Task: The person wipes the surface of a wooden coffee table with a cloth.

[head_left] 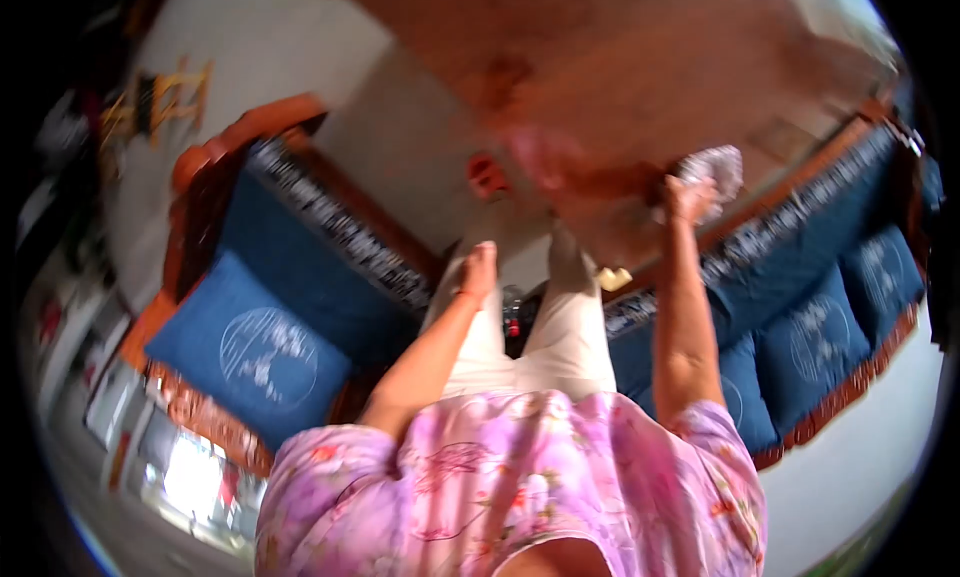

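Note:
My right hand (690,199) grips a crumpled, pale, patterned cloth (714,167), its fingers closed around the bunched fabric. The cloth is against the right part of a large reddish-brown tabletop (640,67), close to the edge beside the sofa. My left hand (479,269) is at my left thigh, over the light trousers (465,362), holding nothing that I can see. Its fingers look stretched forward, though the picture is somewhat blurred.
A wooden armchair with a blue cushion (250,332) stands on my left. To the right runs a wooden sofa with blue cushions (820,327). A red object (488,177), perhaps a slipper, is ahead of my knees. A small yellowish wooden chair (160,102) stands far left.

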{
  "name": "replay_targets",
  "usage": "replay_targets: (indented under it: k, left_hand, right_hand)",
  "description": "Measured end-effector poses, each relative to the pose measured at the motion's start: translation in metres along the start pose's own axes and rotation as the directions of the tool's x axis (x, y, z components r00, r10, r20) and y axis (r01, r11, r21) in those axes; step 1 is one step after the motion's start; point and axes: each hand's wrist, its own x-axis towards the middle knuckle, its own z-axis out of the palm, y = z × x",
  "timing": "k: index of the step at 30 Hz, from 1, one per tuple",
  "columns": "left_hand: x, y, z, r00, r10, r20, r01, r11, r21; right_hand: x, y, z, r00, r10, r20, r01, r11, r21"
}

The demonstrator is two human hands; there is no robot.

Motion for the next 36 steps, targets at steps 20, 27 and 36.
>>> replay_targets:
  k: [20,27,36]
  left_hand:
    - [0.122,0.145,-0.180,0.980,-0.097,0.176,-0.130,0.367,0.921]
    - [0.208,0.165,-0.229,0.938,-0.166,0.303,-0.254,0.265,0.930]
    - [0.284,0.147,-0.238,0.794,0.393,0.464,-0.533,0.083,0.842]
  right_hand:
    - [-0.033,-0.016,-0.037,0.982,-0.087,-0.169,0.130,0.956,0.262]
    - [-0.041,-0.095,-0.032,0.949,0.126,-0.288,-0.023,0.942,0.336]
    - [-0.045,-0.119,-0.052,0.930,0.128,-0.345,-0.027,0.959,0.282]
